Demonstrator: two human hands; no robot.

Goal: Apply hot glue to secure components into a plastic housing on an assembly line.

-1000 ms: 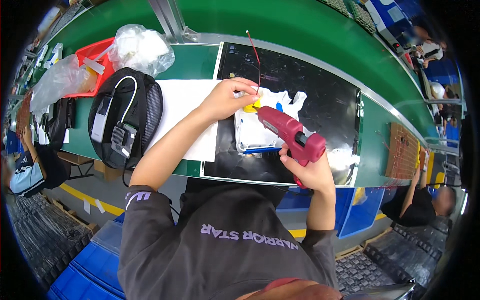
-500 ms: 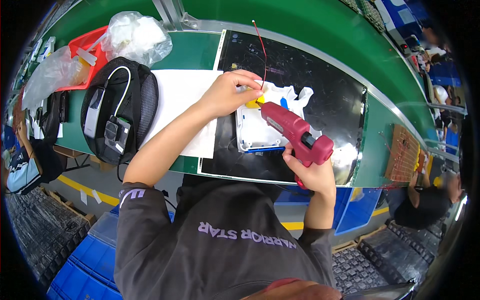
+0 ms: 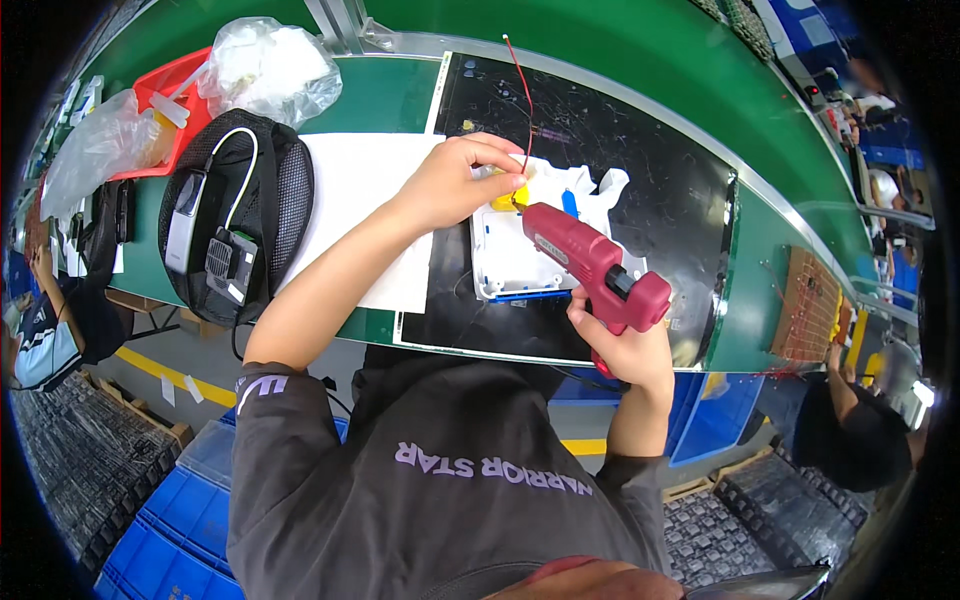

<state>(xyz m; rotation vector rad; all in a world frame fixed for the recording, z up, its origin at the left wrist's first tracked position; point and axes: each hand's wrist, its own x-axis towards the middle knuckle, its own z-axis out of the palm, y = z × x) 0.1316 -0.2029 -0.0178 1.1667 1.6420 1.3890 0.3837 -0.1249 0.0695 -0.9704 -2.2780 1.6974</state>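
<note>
A dark red hot glue gun (image 3: 575, 243) is gripped in my right hand (image 3: 638, 352), its nozzle pointing left and away from me. The nozzle tip meets a yellow part (image 3: 511, 199) inside a white plastic shell (image 3: 500, 258). My left hand (image 3: 450, 187) reaches over the shell's left side, thumb and fingers pinched at the lower end of a thin red wire (image 3: 529, 105). The wire rises away from the fingertips to a small light end. A blue strip (image 3: 570, 204) shows on the shell beside the nozzle. The fingertips partly cover the yellow part.
The shell lies on a black mat (image 3: 640, 140), beside white paper (image 3: 365, 200). Left of it stand a black mesh bag (image 3: 290, 190) with cabled devices, a red bin (image 3: 150, 90) and a plastic bag (image 3: 270, 75). A brown board (image 3: 805, 305) lies at right. Co-workers sit at both sides.
My hands and the glue gun stay almost in place, with the nozzle still at the yellow part. The co-worker at the right has shifted.
</note>
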